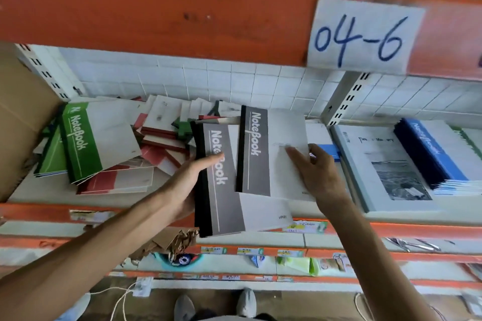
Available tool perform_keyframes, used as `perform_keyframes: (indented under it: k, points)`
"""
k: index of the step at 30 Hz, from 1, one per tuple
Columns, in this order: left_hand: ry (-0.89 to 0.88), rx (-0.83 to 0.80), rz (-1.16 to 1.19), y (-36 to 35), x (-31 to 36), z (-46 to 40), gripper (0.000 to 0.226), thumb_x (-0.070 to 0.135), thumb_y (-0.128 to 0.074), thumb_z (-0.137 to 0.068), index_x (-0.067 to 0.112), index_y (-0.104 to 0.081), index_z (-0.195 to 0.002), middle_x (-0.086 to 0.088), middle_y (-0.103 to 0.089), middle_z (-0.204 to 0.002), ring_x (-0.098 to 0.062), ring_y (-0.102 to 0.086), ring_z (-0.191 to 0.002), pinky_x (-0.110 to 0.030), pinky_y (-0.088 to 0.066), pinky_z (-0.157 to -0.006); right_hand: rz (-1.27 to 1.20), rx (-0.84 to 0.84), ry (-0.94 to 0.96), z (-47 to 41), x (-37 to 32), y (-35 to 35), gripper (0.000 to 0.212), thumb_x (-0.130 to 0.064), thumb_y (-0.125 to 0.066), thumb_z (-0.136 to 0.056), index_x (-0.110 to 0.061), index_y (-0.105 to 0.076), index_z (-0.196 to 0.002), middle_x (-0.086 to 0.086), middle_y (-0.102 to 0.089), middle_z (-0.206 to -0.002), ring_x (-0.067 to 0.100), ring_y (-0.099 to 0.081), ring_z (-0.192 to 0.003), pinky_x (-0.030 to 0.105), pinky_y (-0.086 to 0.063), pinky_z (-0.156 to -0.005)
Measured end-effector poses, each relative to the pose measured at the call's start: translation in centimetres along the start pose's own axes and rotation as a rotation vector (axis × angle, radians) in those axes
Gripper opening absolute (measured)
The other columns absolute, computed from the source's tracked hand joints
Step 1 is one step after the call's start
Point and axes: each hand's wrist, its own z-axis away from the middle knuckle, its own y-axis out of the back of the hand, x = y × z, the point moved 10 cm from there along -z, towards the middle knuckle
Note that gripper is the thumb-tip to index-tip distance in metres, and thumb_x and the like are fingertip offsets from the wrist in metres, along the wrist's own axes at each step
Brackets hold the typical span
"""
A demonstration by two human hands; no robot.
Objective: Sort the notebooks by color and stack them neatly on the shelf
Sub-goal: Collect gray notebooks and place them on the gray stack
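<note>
- I see two grey notebooks in hand at the front of the shelf [34, 210]. The left hand [187, 185] grips the lower grey notebook [221, 190] by its black spine, thumb lying across the cover; its bottom end hangs out past the orange shelf edge.
- My right hand [317, 172] pinches the upper grey notebook [271, 154] at its white right edge, fingers curled on the cover. It overlaps the lower one.
- Left of them is a loose heap: two green notebooks [83, 143] that I can count on top, red notebooks [117, 180] fanned beneath, number unclear.
- A cardboard box [23, 122] walls off the far left.
- To the right, past the white upright [344, 99], a blue stack [438, 154] sits squared on a large photo-cover book [386, 164].
- Bare shelf shows in front of the red heap.
- Covers look like smooth matte card, all flat rectangles.
- The orange beam [156, 8] overhead carries a paper label [365, 34].
</note>
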Motion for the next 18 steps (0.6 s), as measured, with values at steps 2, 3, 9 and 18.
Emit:
perform_keyframes:
  k: [2,3,9,18]
  points:
    - [-0.002,-0.001,0.017,-1.6,-0.5,-0.3,0.015,0.038,-0.063,-0.085,0.030,-0.065,-0.097,0.019,-0.064,-0.103,0.001,-0.057,-0.104,-0.014,-0.035,-0.092,-0.008,0.002,-0.016,0.4,1.1,2.4,0.027,-0.044,-0.071,-0.090,-0.017,-0.070,-0.096,0.006,-0.075,-0.087,0.021,-0.069,-0.075,0.037,-0.054,-0.068]
    - [-0.015,-0.012,0.026,-2.3,-0.6,-0.6,0.011,0.028,-0.060,-0.089,0.028,-0.064,-0.099,0.015,-0.062,-0.107,-0.003,-0.054,-0.107,-0.014,-0.032,-0.094,-0.038,-0.009,-0.029,0.7,1.7,3.5,0.026,-0.041,-0.071,-0.091,-0.016,-0.071,-0.097,0.009,-0.076,-0.090,0.023,-0.069,-0.078,0.040,-0.054,-0.070]
    - [-0.043,-0.061,0.024,-8.0,-0.9,-1.5,0.034,0.019,-0.053,-0.093,0.016,-0.058,-0.127,0.012,-0.050,-0.117,0.000,-0.039,-0.115,-0.011,-0.020,-0.092,-0.270,-0.044,-0.118,3.0,5.1,8.7,0.026,-0.017,-0.071,-0.091,-0.005,-0.064,-0.112,0.013,-0.072,-0.099,0.022,-0.069,-0.085,0.037,-0.052,-0.071]
    - [0.005,-0.116,-0.028,-13.3,-2.2,-0.6,0.010,0.019,-0.061,-0.089,0.023,-0.063,-0.097,0.018,-0.066,-0.069,0.011,-0.062,-0.059,-0.002,-0.039,-0.045,-0.299,0.132,-0.087,6.2,8.1,15.1,0.027,-0.004,-0.059,-0.097,-0.019,-0.059,-0.120,0.027,-0.067,-0.097,0.032,-0.057,-0.084,0.056,-0.053,-0.080]
